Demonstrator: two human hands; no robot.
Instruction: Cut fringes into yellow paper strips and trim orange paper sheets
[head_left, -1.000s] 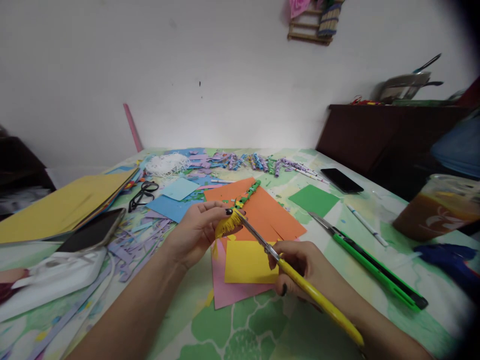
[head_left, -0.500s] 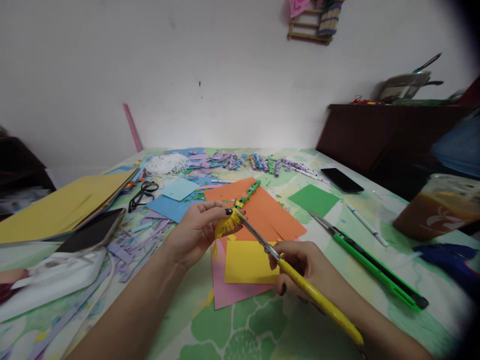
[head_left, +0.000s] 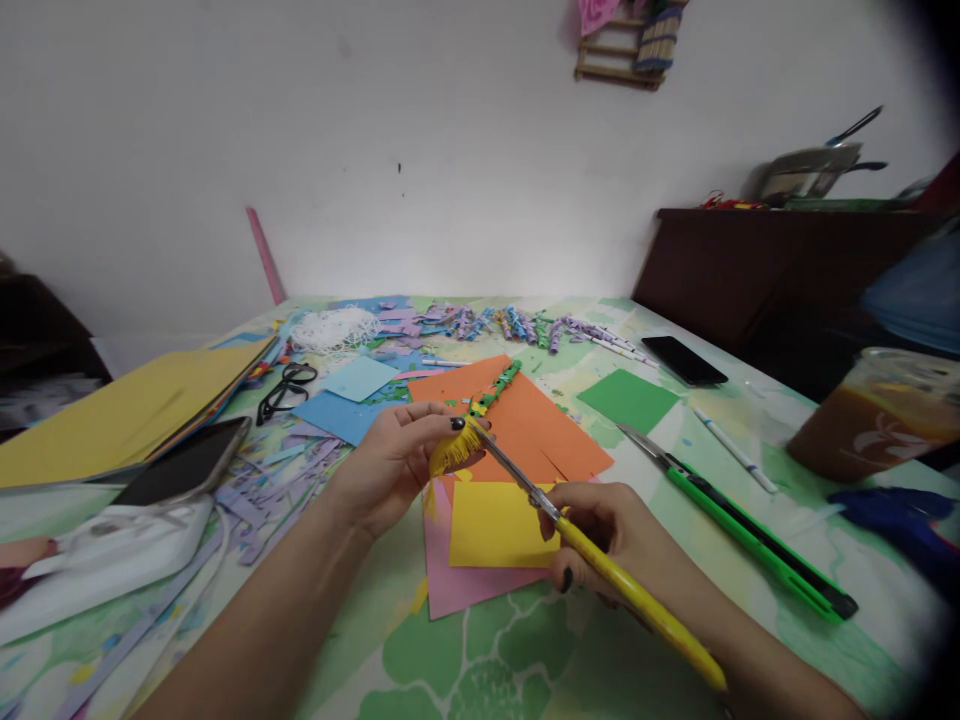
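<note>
Right now, in the head view, your left hand (head_left: pixel 390 465) pinches the fringed yellow paper strip (head_left: pixel 451 450) above an orange sheet (head_left: pixel 525 440), while your right hand (head_left: pixel 611 525) is wrapped around the yellow-handled scissors (head_left: pixel 637 595), whose blades meet the strip's upper end. Beneath them, a yellow sheet (head_left: pixel 499 530) overlaps a pink one (head_left: pixel 450 592). Beside your right forearm, a green utility knife (head_left: pixel 750 530) lies with its blade exposed; past it are a white marker (head_left: pixel 733 450) and a black phone (head_left: pixel 684 360). Glasses (head_left: pixel 283 392) lie beyond your left wrist. At far right, a clear plastic cup (head_left: pixel 862 420) holds brown-orange drink, its level below the rim.
</note>
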